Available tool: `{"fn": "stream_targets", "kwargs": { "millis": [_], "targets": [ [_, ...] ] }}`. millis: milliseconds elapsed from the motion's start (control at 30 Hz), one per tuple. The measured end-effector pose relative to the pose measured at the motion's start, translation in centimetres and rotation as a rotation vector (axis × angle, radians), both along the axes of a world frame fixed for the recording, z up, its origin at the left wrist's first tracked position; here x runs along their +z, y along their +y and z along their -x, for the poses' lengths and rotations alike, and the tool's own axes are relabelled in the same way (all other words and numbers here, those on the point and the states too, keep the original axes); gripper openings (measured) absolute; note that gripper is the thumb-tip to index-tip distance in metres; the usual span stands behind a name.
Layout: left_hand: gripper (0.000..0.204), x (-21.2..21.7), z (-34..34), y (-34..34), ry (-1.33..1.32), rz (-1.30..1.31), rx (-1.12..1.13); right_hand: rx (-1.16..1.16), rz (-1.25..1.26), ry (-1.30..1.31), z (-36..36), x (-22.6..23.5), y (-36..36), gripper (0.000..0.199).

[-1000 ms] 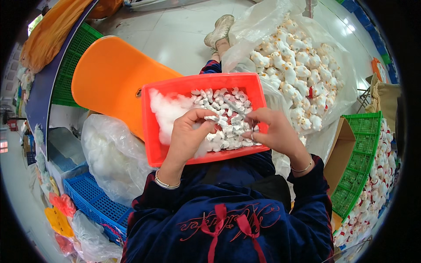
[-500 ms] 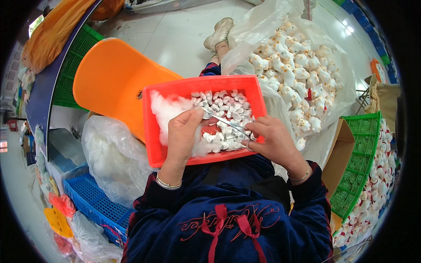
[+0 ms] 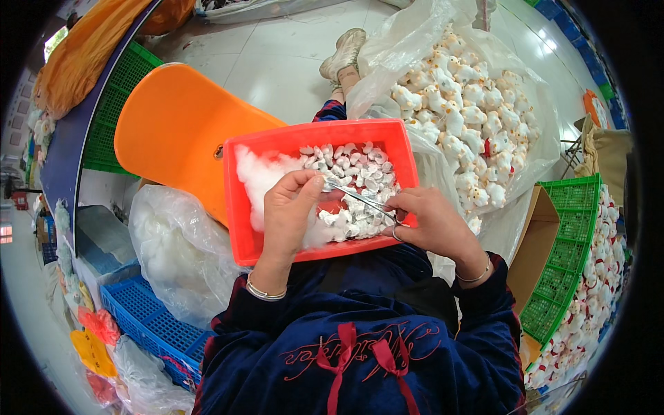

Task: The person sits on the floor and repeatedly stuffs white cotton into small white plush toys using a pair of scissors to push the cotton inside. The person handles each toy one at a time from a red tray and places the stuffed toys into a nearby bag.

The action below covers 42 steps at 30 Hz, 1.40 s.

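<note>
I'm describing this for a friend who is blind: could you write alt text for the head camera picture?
Seen from above, a seated person's right hand holds slim metal forceps whose tips meet the left hand over a red plastic tray of small white toy pieces and fluffy stuffing on their lap. A clear bag of white plush toys and an orange chair stand nearby.

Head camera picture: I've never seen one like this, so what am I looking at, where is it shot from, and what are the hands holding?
A wide fisheye camera on a seated person's head looks down, so edges bend. Both forearms, in dark blue sleeves, enter from below. On the lap sits a red tray holding white stuffing fluff and many small white pieces. The left hand pinches something small at the tip of thin metal forceps, which the right hand holds. Around: an orange chair, a clear bag of small white plush toys, green crates.
</note>
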<state>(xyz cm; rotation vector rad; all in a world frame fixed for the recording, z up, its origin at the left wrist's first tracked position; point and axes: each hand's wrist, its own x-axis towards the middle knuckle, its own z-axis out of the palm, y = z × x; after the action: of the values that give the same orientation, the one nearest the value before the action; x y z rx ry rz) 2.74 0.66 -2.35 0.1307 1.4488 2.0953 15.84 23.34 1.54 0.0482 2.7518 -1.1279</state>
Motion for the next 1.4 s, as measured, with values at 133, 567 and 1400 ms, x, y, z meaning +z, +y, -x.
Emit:
{"fn": "stream_targets", "kwargs": {
  "millis": [133,567,1400],
  "targets": [
    [0.016,0.0,0.2,0.0,0.006,-0.036,-0.002,-0.002,0.063,0.088,-0.2,-0.4,-0.2,0.029],
    [0.013,0.3,0.0,-0.2,0.040,0.014,-0.057,-0.053,0.304,-0.017,0.0,-0.1,-0.5,0.034],
    [0.015,0.8,-0.4,-0.1,0.407,0.225,0.010,-0.110,0.452,-0.097,-0.1,-0.7,-0.7,0.038]
  ]
}}
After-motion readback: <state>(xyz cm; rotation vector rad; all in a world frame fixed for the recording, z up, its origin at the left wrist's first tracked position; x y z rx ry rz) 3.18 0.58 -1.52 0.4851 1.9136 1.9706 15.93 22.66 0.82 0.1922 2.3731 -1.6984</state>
